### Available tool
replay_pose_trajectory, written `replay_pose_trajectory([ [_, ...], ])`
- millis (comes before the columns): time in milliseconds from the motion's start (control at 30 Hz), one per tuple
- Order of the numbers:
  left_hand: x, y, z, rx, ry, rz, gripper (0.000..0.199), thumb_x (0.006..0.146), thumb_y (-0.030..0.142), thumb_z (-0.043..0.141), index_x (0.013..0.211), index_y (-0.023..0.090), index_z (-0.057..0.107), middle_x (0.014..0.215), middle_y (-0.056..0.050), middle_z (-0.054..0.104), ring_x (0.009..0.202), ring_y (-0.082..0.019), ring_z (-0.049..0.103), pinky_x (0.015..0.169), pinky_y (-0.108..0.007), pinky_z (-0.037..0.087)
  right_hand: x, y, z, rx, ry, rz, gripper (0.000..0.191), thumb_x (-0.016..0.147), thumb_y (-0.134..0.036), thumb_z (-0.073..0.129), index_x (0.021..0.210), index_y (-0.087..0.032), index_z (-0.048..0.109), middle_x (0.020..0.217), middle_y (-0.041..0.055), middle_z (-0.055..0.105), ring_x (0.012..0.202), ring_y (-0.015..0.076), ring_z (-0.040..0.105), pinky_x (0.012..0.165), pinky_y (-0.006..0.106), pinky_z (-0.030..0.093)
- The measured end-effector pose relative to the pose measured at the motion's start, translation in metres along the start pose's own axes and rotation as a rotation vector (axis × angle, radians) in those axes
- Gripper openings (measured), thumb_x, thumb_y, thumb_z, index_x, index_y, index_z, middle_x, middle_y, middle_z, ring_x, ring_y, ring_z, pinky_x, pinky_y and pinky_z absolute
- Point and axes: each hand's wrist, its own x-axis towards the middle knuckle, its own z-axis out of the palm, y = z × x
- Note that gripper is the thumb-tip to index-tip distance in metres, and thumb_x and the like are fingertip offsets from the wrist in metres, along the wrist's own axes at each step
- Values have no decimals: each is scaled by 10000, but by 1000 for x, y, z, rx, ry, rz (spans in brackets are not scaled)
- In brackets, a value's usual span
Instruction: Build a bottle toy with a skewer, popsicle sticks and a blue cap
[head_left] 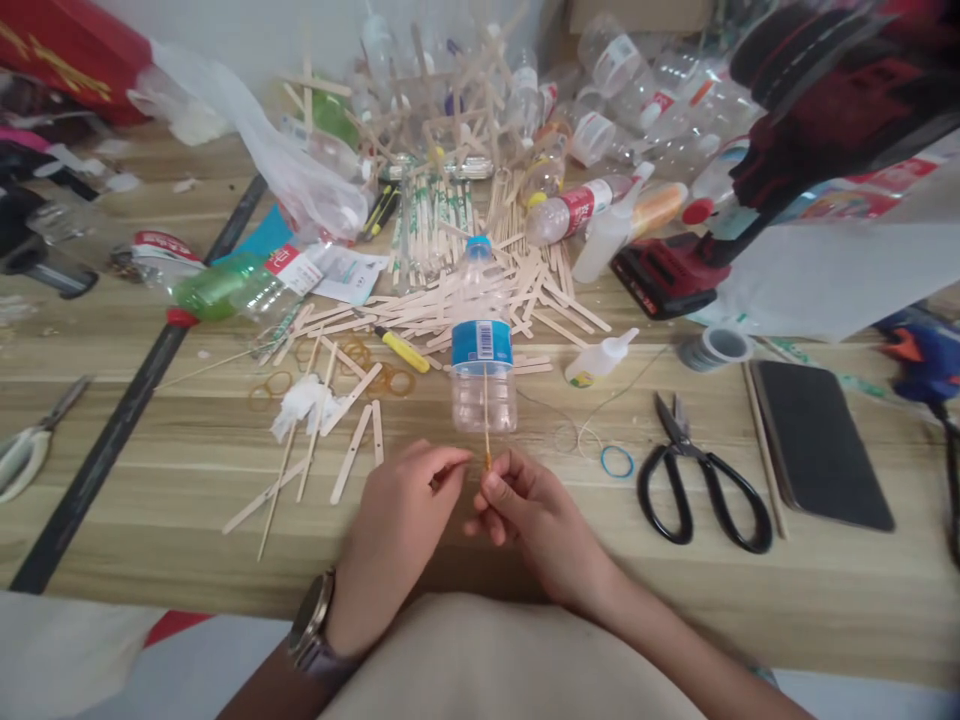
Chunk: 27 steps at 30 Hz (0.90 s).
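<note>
Between thumb and fingers, my right hand (pixel 529 505) pinches a thin wooden stick (pixel 487 410) near its lower end. The stick points away from me, and something amber, like a wound rubber band (pixel 488 463), sits on it just above my grip. Close by on the left is my left hand (pixel 412 510), its thumb and forefinger tips pressed together; whatever they hold, if anything, is too small to make out. Beyond both hands a clear plastic bottle (pixel 480 400) with a blue label and blue cap stands upright, partly crossed by the stick in this view.
Black-handled scissors (pixel 701 475), a blue ring (pixel 616 461) and a phone (pixel 821 443) lie to the right. Craft sticks (pixel 352 455), rubber bands (pixel 360 365) and a yellow cutter (pixel 405 350) spread leftward. A power drill (pixel 750 200) stands back right, near several plastic bottles (pixel 585 205).
</note>
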Motion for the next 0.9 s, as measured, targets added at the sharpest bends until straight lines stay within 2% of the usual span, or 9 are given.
replay_pose_trajectory([
  [100, 11, -1, -11, 22, -236, -23, 205, 830, 162, 597, 791, 238, 784, 726, -19, 720, 670, -171, 641, 589, -245, 395, 0, 4, -2, -68, 2, -26, 446, 697, -540, 788, 700, -182, 521, 598, -74, 620, 396, 43, 507, 570, 269, 547],
  [167, 20, -5, -19, -40, -420, -21, 208, 831, 214, 607, 723, 235, 784, 670, -9, 704, 637, -165, 623, 566, -241, 357, -1, 6, -4, -103, -9, -33, 438, 708, -538, 779, 698, -179, 529, 598, -67, 630, 390, 44, 509, 563, 276, 554],
  [267, 31, -14, -26, -279, -659, -65, 205, 819, 307, 644, 706, 212, 785, 602, 8, 680, 600, -150, 602, 546, -229, 336, -2, 6, -5, -100, -37, -23, 420, 713, -514, 786, 693, -177, 536, 597, -63, 644, 389, 49, 526, 567, 285, 565],
  [333, 33, -17, -26, -490, -730, -120, 232, 806, 369, 672, 712, 189, 783, 626, -4, 694, 625, -157, 615, 572, -230, 369, -3, 3, -5, -66, -57, -19, 414, 706, -491, 801, 680, -174, 537, 588, -65, 647, 383, 44, 528, 569, 279, 570],
  [433, 28, -13, -18, -845, -696, -234, 274, 764, 420, 727, 679, 161, 757, 642, -27, 700, 606, -162, 626, 614, -255, 426, -4, -1, -3, 5, -77, -23, 409, 702, -455, 819, 659, -168, 531, 578, -66, 654, 364, 28, 512, 571, 264, 575],
  [533, 17, -2, -6, -1173, -629, -387, 338, 691, 461, 789, 621, 144, 694, 558, -14, 642, 517, -156, 615, 550, -259, 430, -5, -3, -1, 73, -77, -22, 428, 705, -419, 832, 664, -181, 478, 576, -67, 667, 352, 22, 501, 554, 245, 569],
  [633, 10, 5, 2, -1402, -615, -518, 379, 630, 457, 839, 635, 150, 616, 510, 25, 577, 489, -174, 642, 477, -232, 394, -5, -3, -1, 132, -78, 7, 453, 686, -393, 855, 745, -206, 446, 564, -70, 675, 353, 38, 514, 531, 235, 556],
  [767, 8, 6, 4, -1455, -614, -566, 405, 650, 444, 836, 682, 160, 548, 544, 21, 600, 500, -163, 650, 485, -217, 394, -5, -3, -3, 96, -73, 35, 416, 709, -442, 828, 917, -187, 573, 572, -55, 664, 398, 55, 546, 517, 209, 515],
  [900, 6, 4, 6, -1418, -620, -587, 429, 651, 463, 830, 721, 161, 534, 597, 8, 609, 562, -138, 634, 495, -196, 344, -4, -6, -5, -60, 9, 18, 374, 699, -470, 814, 816, -152, 654, 537, -37, 617, 438, 63, 528, 413, 158, 383],
])
